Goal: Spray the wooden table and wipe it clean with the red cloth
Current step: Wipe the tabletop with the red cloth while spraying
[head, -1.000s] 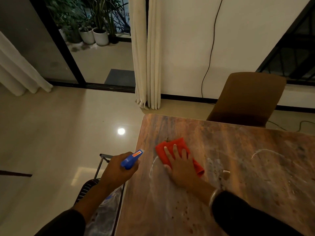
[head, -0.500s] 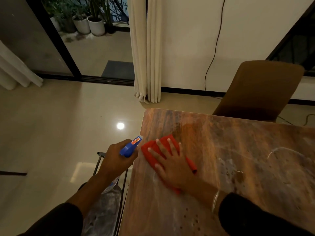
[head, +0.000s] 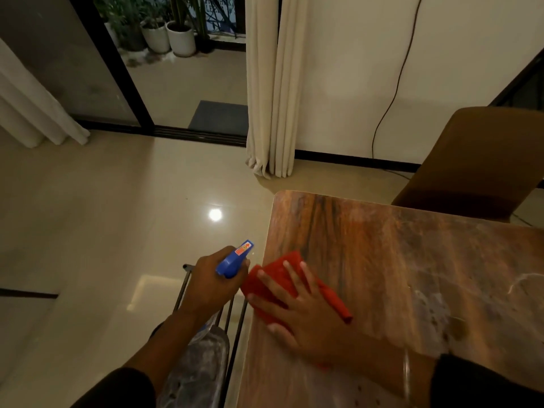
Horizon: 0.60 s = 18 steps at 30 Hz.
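Note:
The wooden table (head: pixel 382 245) fills the lower right, with whitish smears and droplets on its right part. My right hand (head: pixel 297 313) lies flat, fingers spread, pressing the red cloth (head: pixel 276 278) onto the table at its left edge; part of the cloth hangs past the edge. My left hand (head: pixel 210 285) is off the table to the left, gripping a blue spray bottle (head: pixel 234 259) by its head, nozzle pointing up and right. The bottle's body is hidden under my hand.
A brown chair (head: pixel 471 160) stands at the table's far right side. A metal-framed chair (head: pixel 203 354) with a grey seat sits below my left arm, close against the table's left edge. Cream curtains (head: pixel 270 83) hang by the glass door; glossy floor lies to the left.
My right hand has slid the red cloth leftward to the table's left edge. My left hand with the spray bottle has stayed beside the table.

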{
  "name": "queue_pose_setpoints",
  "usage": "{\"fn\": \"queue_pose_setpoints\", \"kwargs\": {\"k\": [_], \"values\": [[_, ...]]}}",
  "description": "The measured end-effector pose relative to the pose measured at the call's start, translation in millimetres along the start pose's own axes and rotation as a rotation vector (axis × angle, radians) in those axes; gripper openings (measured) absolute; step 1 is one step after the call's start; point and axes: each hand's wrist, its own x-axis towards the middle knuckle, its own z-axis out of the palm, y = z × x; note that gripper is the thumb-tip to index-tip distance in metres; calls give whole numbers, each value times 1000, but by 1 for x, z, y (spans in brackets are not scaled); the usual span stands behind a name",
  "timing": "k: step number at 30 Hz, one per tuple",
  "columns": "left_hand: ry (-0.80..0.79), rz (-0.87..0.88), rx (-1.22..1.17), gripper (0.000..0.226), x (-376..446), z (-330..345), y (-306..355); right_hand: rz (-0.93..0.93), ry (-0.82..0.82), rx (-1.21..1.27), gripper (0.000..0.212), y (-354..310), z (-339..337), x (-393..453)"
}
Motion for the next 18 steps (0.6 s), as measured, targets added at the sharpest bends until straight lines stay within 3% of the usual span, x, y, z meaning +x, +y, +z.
{"fn": "queue_pose_setpoints", "kwargs": {"k": [2,6,9,14,18], "values": [[4,17,-12,17,3,1,-2,50,43,-28,61,26,-3,31],[-1,30,16,20,6,5,-7,398,57,-31,64,101,-32,132],[-31,13,31,19,5,6,-3,520,105,14,66,114,-34,157],[8,-21,-42,17,8,2,5,329,158,26,62,14,11,72],[103,-49,-56,20,12,2,4,184,107,-30,74,-44,32,-7]]}}
